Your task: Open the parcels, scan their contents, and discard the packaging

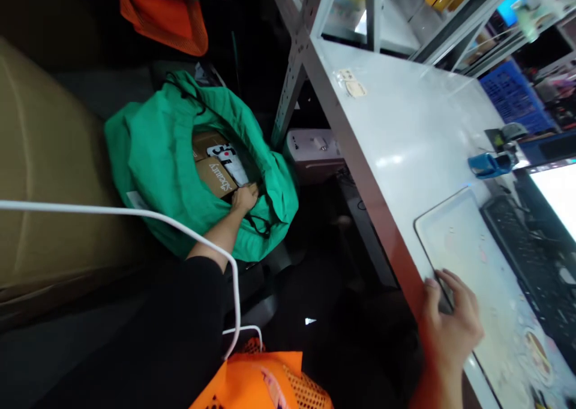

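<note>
My left hand reaches into a green drawstring bag on the left, its fingers curled beside the packages. Their tips are hidden, so what they grip cannot be made out. Inside the bag, a brown cardboard box with white lettering lies close to this hand. Beside the box is a white package with black print and a red dot. My right hand rests at the edge of the white table, on the border of a pale mat. Its thumb and fingers are apart.
A large cardboard box stands at the left. A white cable crosses in front of my left arm. An orange vest shows at the bottom. On the table are a keyboard, a blue tape dispenser and a monitor.
</note>
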